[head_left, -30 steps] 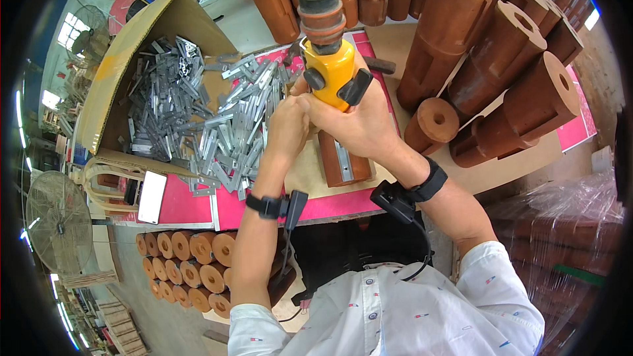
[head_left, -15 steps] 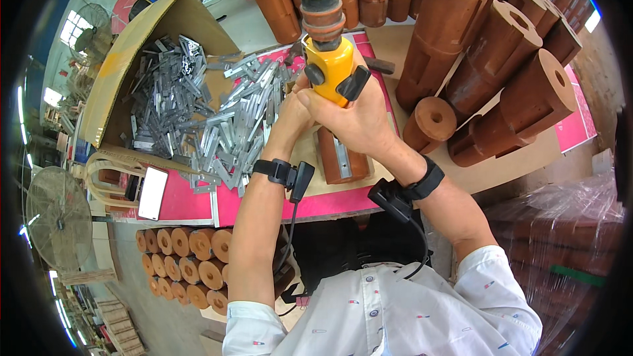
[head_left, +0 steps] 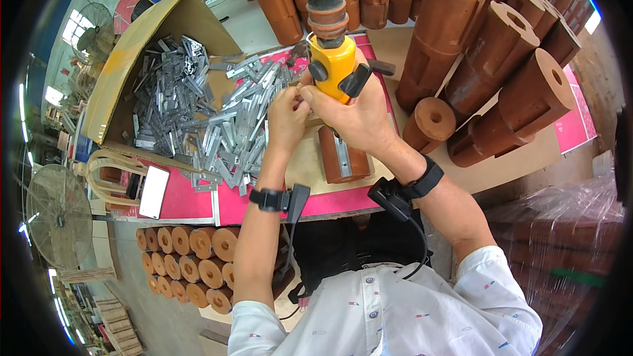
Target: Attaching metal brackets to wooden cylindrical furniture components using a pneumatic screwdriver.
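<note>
My right hand [head_left: 359, 118] grips a yellow power driver [head_left: 333, 69] that hangs from above on a ribbed brown hose. My left hand [head_left: 288, 117] is pinched at the driver's lower tip, fingers closed on something too small to make out. Right under both hands lies a brown cylinder [head_left: 343, 155] on its side with a grey metal strip along its top. It rests on a tan board [head_left: 303, 168] laid over the pink table [head_left: 191, 201].
A heap of grey metal brackets [head_left: 217, 118] spills from a tilted cardboard box [head_left: 138, 46] on the left. Large brown cylinders [head_left: 501, 59] are stacked right and behind. A white phone [head_left: 155, 191] lies at the table's left edge. More cylinders [head_left: 184, 264] sit below; a fan [head_left: 56, 214] stands left.
My left hand has risen from the cylinder up to the driver's tip. The driver and my right hand have stayed almost in place.
</note>
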A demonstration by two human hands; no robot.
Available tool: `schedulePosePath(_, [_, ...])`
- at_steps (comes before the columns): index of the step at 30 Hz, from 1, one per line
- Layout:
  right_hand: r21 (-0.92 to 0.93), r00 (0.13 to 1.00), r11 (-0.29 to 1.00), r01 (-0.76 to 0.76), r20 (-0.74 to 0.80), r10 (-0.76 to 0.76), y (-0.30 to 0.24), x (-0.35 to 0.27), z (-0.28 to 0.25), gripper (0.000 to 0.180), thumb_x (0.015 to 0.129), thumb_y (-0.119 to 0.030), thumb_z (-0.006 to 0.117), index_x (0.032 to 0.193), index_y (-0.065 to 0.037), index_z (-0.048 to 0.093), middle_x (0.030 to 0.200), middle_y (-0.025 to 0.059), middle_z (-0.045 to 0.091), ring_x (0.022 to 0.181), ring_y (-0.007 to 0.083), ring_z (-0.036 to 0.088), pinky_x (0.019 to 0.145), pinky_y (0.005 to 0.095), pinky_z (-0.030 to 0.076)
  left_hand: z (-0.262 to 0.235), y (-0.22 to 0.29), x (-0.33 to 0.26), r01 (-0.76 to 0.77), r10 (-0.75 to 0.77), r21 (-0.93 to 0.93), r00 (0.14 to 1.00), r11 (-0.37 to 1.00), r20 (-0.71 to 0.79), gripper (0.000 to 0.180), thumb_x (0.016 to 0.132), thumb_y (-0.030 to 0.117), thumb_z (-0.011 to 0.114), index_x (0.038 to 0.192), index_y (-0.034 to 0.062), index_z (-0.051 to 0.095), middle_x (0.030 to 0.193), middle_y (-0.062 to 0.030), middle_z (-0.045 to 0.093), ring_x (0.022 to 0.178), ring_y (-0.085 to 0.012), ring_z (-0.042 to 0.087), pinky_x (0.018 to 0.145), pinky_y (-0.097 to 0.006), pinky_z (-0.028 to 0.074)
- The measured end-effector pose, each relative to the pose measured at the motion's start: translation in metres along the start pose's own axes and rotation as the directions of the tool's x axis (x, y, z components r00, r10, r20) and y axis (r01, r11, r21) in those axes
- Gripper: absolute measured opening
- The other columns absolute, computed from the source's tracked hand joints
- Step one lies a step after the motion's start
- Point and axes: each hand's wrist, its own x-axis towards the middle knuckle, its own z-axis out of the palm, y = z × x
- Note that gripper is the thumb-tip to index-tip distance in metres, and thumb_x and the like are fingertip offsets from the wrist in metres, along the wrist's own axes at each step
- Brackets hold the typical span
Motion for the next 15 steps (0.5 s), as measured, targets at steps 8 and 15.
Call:
schedulePosePath(8, [-0.031,0.998,0.998,0.054,-0.029,-0.055,-0.006,0.002,0.003,0.047,0.077,-0.012,0.074,0.118,0.001,0.053,0.092,0.0050,0.063,0.082,0.0104,0.059,0.075,0.0271,0.050,-0.001,0.023,-0.076,0.276,-0.337,-0.725,0.939,0.631,0.064,0.037,0.084,-0.001,0.067,0.120,-0.0029,0.057,0.097,-0.0104,0.066,0.086,-0.0168,0.066,0.077,-0.027,0.054])
schedulePosePath(15, [0.153,0.998,0.986,0.068,-0.011,-0.067,-0.037,0.001,-0.001,0.034,0.080,-0.006,0.072,0.110,-0.003,0.055,0.096,0.0014,0.061,0.085,0.0076,0.058,0.076,0.0249,0.049,-0.003,0.039,-0.105,0.282,-0.343,-0.742,0.936,0.609,0.074,0.060,0.081,-0.003,0.070,0.136,0.0011,0.044,0.093,-0.0093,0.066,0.085,-0.0135,0.064,0.078,-0.025,0.052])
